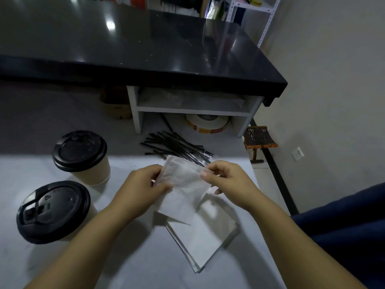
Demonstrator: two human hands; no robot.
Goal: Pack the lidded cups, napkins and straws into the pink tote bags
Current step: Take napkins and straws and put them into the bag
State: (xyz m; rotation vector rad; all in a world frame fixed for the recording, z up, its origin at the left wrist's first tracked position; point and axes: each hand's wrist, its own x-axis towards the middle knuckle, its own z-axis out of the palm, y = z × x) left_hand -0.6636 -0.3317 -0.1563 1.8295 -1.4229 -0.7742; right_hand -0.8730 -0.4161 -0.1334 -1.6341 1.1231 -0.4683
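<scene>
Table [135,263] filled my view, near cup [54,211] and far cup [80,151] on its left, napkin stack [204,243] in front. Over that stack I saw left hand [141,190] and right hand [229,184] pinching one napkin [183,180] between them; straws [177,147] lay just beyond.

This is a shop that sells drinks to take away, seen from the side where the workers stand. A long black counter [145,49] stands high at the back, with a white shelf [193,110] under it. On the white table [135,268] in front stand a paper cup [80,151] with a black lid and a second cup [54,211] just like it. Near them lie a heap of wrapped black straws [177,146] and a stack of napkins [204,236]. Under the shelf sits a big roll [206,123], maybe of stickers. Behind the counter a metal rack [268,15] holds more stuff.
</scene>
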